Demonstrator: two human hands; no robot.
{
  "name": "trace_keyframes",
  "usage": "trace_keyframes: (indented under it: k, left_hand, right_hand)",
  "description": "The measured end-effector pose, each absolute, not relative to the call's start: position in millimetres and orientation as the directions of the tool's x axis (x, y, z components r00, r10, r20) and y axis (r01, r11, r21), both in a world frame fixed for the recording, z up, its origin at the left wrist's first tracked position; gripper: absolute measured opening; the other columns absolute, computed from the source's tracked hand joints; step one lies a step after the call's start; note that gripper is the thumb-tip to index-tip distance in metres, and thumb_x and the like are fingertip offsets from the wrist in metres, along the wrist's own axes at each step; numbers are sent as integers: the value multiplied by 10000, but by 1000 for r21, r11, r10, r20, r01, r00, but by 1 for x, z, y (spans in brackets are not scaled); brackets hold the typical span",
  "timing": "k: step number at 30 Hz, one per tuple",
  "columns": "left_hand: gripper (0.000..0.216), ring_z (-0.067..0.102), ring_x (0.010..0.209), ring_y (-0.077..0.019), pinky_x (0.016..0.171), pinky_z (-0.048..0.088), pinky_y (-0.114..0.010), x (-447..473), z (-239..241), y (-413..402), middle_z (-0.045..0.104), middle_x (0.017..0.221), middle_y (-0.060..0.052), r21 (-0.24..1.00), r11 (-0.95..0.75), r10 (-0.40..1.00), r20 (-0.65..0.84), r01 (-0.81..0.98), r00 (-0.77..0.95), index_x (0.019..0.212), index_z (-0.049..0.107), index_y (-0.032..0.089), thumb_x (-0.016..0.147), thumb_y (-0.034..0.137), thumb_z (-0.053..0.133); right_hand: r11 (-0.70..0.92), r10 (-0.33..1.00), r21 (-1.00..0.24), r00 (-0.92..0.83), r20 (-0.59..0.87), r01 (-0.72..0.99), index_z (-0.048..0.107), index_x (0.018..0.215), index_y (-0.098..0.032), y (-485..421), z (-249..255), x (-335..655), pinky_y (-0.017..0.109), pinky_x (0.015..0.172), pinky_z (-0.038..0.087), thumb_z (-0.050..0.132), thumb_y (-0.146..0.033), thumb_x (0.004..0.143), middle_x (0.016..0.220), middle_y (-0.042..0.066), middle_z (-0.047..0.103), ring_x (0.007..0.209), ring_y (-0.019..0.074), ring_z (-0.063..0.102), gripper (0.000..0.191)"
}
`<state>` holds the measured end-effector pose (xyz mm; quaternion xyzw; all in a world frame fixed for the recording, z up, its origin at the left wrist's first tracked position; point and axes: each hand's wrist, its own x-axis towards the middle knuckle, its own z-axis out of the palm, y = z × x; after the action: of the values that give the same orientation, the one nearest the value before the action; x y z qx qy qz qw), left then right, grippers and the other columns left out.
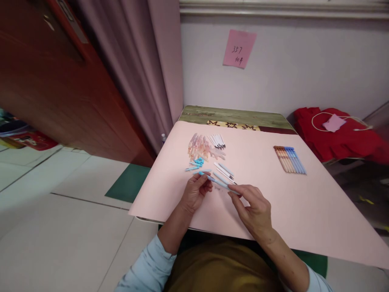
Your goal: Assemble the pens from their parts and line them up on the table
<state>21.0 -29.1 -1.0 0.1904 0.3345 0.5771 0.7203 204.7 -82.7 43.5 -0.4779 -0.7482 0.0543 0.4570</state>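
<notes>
In the head view, both hands pinched one light-blue pen [219, 183] over the pink sheet [304, 202], near its front edge. The left hand [196, 191] gripped the brighter end, the right hand [255, 209] the other. Loose pen parts [206, 147] lay farther up the sheet.

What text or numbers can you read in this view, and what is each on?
"357": handwritten on the pink note on the wall.
Second line of that note: handwriting, too blurred to read.
Door plate: cut off, unreadable.
Held pen: no print legible.
</notes>
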Motion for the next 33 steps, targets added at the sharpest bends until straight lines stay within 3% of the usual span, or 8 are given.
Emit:
trace_keyframes:
  k: [18, 29, 33]
  left_hand:
    - [306, 583, 535, -86, 487, 456, -184, 22, 0, -29, 640, 611, -8, 662, 269, 958, -259, -699, 123, 807, 715, 110, 628, 299, 876]
    - [309, 577, 523, -79, 480, 446, -178, 22, 0, -30, 639, 616, -6, 660, 273, 957, -261, -700, 127, 807, 713, 110, 618, 288, 881]
    - [279, 581, 523, -86, 487, 448, -185, 24, -2, -30, 638, 600, -8, 680, 271, 960, -245, -681, 137, 802, 716, 114, 638, 282, 868]
  right_hand:
    - [579, 650, -402, -104, 753, 710, 654, 996, -211, -82, 39, 205, 330, 804, 527, 696, -167, 870, 840, 16, 738, 747, 173, 671, 140]
    - [546, 690, -415, -109, 716, 728, 663, 959, -195, -81, 36, 206, 305, 762, 515, 688, -223, 887, 804, 13, 730, 674, 145, 648, 81]
    - [504, 720, -395, -121, 684, 768, 679, 844, -193, -81, 34, 207, 281, 683, 490, 667, -264, 906, 706, -1, 713, 620, 139, 629, 95]
